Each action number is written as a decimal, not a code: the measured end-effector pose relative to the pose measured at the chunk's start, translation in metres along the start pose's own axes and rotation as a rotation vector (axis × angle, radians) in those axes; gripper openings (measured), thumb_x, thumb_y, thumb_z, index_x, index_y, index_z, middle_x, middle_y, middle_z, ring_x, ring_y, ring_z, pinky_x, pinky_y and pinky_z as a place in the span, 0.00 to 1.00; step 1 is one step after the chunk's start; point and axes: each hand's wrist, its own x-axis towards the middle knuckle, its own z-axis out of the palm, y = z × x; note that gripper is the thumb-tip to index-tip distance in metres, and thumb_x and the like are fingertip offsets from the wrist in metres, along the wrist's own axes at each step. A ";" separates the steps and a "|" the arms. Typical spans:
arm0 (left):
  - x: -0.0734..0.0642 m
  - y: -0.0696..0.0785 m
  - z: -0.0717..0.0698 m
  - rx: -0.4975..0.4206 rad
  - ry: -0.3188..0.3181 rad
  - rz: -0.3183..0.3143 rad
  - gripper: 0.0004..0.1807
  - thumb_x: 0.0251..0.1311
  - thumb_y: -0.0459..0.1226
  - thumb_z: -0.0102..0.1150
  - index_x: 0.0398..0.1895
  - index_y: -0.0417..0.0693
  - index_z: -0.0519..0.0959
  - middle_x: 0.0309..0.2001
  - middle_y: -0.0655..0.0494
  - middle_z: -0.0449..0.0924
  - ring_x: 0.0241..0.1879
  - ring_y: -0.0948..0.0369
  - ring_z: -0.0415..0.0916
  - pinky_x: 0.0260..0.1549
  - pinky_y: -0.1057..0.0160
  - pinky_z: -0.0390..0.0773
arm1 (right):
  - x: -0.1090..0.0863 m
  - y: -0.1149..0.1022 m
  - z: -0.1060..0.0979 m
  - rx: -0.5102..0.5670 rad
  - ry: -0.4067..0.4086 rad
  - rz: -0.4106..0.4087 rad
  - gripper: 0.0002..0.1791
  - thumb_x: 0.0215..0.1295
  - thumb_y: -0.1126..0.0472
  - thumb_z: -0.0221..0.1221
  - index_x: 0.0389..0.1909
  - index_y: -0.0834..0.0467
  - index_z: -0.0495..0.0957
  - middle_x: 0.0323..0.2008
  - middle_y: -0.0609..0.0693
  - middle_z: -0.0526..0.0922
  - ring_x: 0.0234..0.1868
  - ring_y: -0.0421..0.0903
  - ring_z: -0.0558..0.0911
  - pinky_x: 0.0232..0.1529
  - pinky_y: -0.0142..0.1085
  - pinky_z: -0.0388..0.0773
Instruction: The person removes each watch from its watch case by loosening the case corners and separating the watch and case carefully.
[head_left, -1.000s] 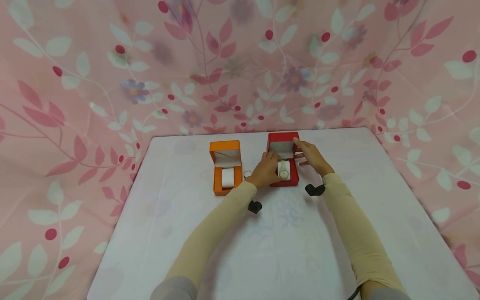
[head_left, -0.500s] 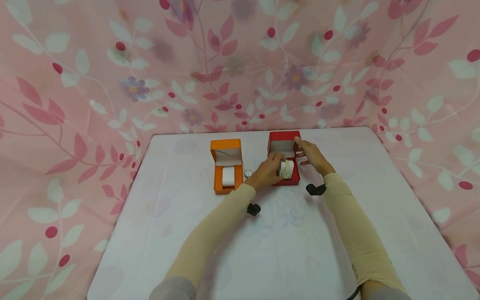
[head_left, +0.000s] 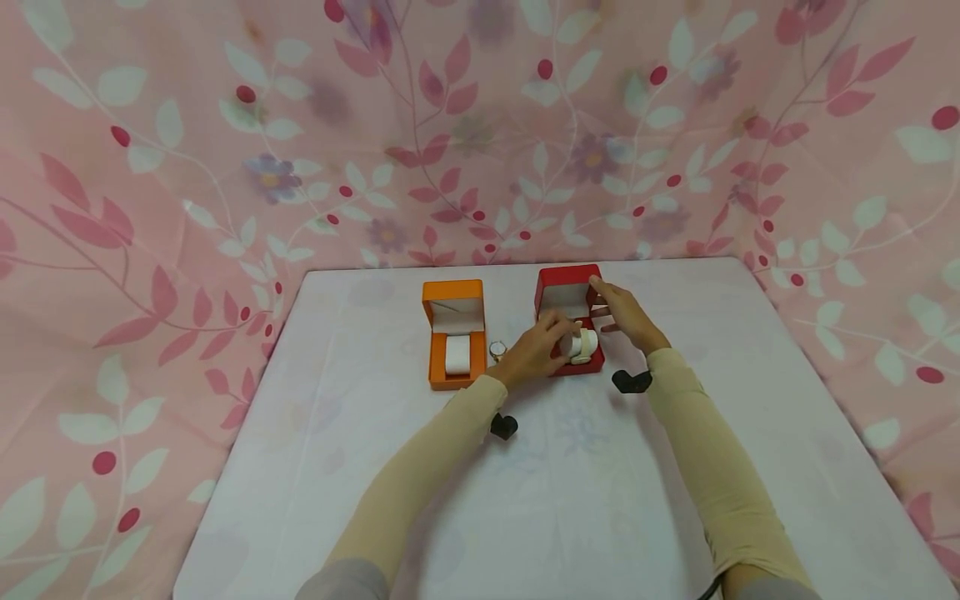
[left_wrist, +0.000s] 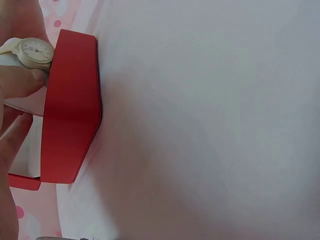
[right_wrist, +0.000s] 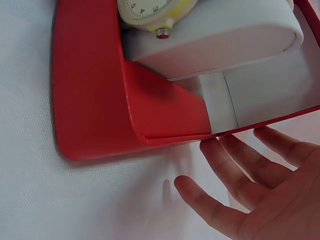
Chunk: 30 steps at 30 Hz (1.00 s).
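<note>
A white watch cushion (head_left: 595, 340) carries a cream-strapped wristwatch (head_left: 582, 350); its round dial shows in the left wrist view. My left hand (head_left: 534, 348) grips the cushion by its left end, thumb at the front. The cushion sits tilted over an open red watch box (head_left: 568, 274), with a gap under its right end in the right wrist view. My right hand (head_left: 628, 318) is at the box's right side, fingers (right_wrist: 250, 162) spread and mostly straight, some fingertips touching or close to its edge.
To the left stands an open orange watch box (head_left: 452, 290) with a bare white cushion (head_left: 457, 356) inside. A second wristwatch (head_left: 497, 350) lies on the white cloth between the boxes. Pink floral fabric (head_left: 480, 125) rises behind the table (head_left: 637, 500).
My left hand has shifted right and tilted the cushion with its watch up from the red box. The right hand has stayed at the box's side.
</note>
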 end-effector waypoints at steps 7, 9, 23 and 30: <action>-0.001 -0.001 0.007 -0.108 0.034 -0.047 0.21 0.54 0.30 0.69 0.50 0.47 0.73 0.51 0.53 0.68 0.52 0.62 0.67 0.58 0.73 0.67 | 0.000 0.001 0.000 -0.004 -0.009 0.006 0.55 0.61 0.22 0.41 0.74 0.61 0.54 0.67 0.65 0.62 0.63 0.64 0.68 0.57 0.62 0.69; -0.001 0.000 0.007 -0.167 0.048 -0.081 0.22 0.54 0.29 0.69 0.51 0.47 0.73 0.52 0.52 0.68 0.52 0.61 0.67 0.57 0.70 0.70 | -0.001 0.000 0.000 -0.006 -0.012 0.007 0.55 0.61 0.22 0.42 0.74 0.60 0.53 0.67 0.65 0.62 0.63 0.65 0.68 0.57 0.62 0.69; 0.007 0.016 -0.010 -0.617 0.169 -0.579 0.28 0.55 0.34 0.70 0.58 0.58 0.71 0.53 0.59 0.72 0.47 0.60 0.75 0.45 0.65 0.80 | -0.010 -0.002 0.001 -0.231 0.132 -0.152 0.44 0.68 0.28 0.41 0.70 0.60 0.62 0.64 0.61 0.69 0.60 0.60 0.73 0.54 0.56 0.74; 0.006 0.015 -0.016 -0.741 0.147 -0.717 0.24 0.58 0.39 0.68 0.57 0.56 0.72 0.51 0.53 0.74 0.46 0.60 0.76 0.44 0.63 0.80 | -0.027 -0.008 0.011 -0.224 0.438 -0.457 0.25 0.68 0.45 0.57 0.55 0.60 0.75 0.47 0.56 0.76 0.46 0.51 0.75 0.45 0.42 0.74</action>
